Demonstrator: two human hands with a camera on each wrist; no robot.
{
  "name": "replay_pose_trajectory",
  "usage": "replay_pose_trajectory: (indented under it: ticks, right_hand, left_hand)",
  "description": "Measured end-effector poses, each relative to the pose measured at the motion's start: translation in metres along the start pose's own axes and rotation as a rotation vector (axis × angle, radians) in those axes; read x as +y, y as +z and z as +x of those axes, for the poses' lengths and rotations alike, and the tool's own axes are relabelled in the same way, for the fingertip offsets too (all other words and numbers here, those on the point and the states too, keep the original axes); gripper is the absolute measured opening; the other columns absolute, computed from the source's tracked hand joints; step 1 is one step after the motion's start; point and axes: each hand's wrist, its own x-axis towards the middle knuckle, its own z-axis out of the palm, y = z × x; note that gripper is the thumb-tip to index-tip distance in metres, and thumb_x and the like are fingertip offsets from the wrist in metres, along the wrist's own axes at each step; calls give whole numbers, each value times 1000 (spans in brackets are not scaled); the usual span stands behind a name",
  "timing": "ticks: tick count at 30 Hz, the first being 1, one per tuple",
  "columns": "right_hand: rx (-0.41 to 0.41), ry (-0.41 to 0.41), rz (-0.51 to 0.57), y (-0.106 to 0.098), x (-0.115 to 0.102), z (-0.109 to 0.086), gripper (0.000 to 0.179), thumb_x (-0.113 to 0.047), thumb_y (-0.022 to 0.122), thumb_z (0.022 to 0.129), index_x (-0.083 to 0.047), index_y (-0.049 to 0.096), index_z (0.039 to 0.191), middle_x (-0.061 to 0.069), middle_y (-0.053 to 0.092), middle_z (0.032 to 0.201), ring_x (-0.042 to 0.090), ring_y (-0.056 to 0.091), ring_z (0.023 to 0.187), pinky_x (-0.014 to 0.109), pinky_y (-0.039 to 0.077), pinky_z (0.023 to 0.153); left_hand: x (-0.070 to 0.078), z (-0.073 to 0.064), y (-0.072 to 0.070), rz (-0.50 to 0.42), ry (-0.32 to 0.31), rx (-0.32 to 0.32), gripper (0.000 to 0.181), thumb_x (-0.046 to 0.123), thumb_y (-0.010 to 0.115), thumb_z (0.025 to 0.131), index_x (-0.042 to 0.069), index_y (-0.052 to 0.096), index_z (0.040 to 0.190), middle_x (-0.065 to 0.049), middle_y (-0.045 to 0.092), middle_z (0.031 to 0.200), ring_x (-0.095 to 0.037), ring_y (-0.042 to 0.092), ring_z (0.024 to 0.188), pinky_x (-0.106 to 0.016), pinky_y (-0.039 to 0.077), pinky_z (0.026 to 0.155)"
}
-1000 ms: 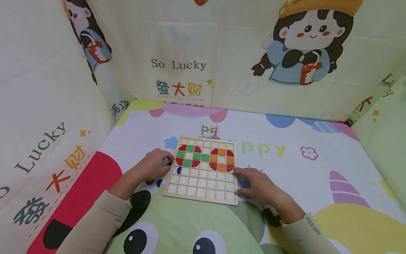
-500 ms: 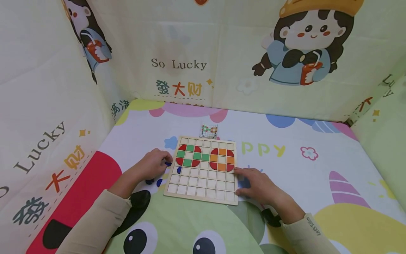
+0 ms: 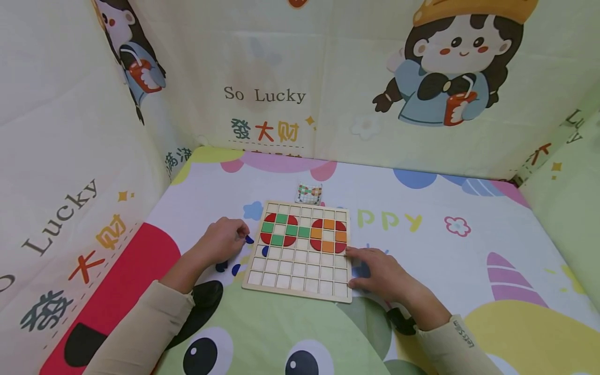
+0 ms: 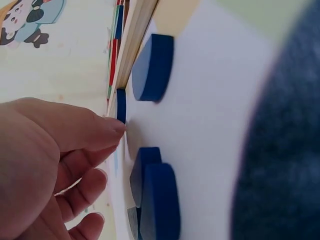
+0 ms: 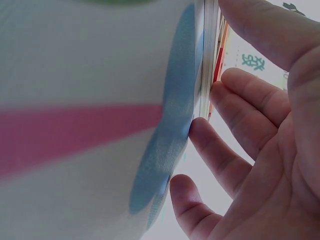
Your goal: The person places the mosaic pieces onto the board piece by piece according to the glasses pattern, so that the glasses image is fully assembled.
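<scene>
The wooden grid board (image 3: 300,294) lies on the patterned cloth, with red, green and orange tiles in its upper rows. One dark blue tile (image 3: 265,251) sits in a cell at its left. Beside the board's left edge, my left hand (image 3: 225,240) pinches a small blue quarter-round tile (image 4: 121,105) at thumb and fingertip; the thumb partly hides it in the left wrist view. My right hand (image 3: 377,273) rests against the board's right edge, fingers spread and relaxed, thumb near its lower part. Its palm faces the camera in the right wrist view.
Several loose blue tiles (image 4: 155,70) lie on the cloth by my left hand, some close together. A small pattern card (image 3: 308,194) sits just behind the board. Printed fabric walls (image 3: 337,94) stand at the back and both sides.
My left fingertips have drawn in slightly left, away from the board's edge, and come together at the blue tile, which shows more now. The right hand and board have not moved.
</scene>
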Motion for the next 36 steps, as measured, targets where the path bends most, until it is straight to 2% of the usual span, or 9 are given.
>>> replay_pose_trajectory:
  ticks: [6,12,16,21,27,36]
  right_hand:
    - [1,-6,0,0,0,0,62,-30,83,82,-14,60,137,11,57,140,39,50,127,65,37,98]
    - [6,-20,1,-1,0,0,62,-29,83,82,-13,60,137,12,57,140,40,50,127,65,37,99]
    - [3,-18,2,-1,0,0,62,-30,83,82,-13,60,137,12,57,140,39,50,127,65,38,99]
    - [6,-16,5,-1,0,0,62,-29,83,82,-12,59,137,12,57,140,39,50,127,64,37,99]
    - [-1,-7,9,-1,-1,0,63,-30,83,82,-13,59,138,12,56,141,39,49,128,64,37,101]
    - [-3,-4,11,-1,0,0,63,-30,83,82,-13,59,138,12,56,141,40,48,129,65,36,101]
  left_hand:
    - [2,1,-1,-11,0,-33,29,13,70,89,4,69,117,-9,63,106,-29,51,104,-48,51,90]
    - [4,1,0,-6,21,-38,34,16,72,90,5,68,122,-10,63,114,-30,50,109,-50,49,94]
    - [6,2,1,-10,41,-37,30,15,72,90,6,69,119,-9,63,111,-29,50,106,-46,52,88]
    - [6,4,1,-24,37,-52,28,14,72,90,7,70,117,-9,61,108,-27,50,102,-40,55,80]
    - [1,5,0,-27,51,-65,25,14,74,89,6,70,113,-7,61,105,-26,49,101,-39,54,85]
    - [1,1,-9,-34,66,-73,31,17,76,88,5,69,115,-8,61,107,-27,49,102,-38,54,81]
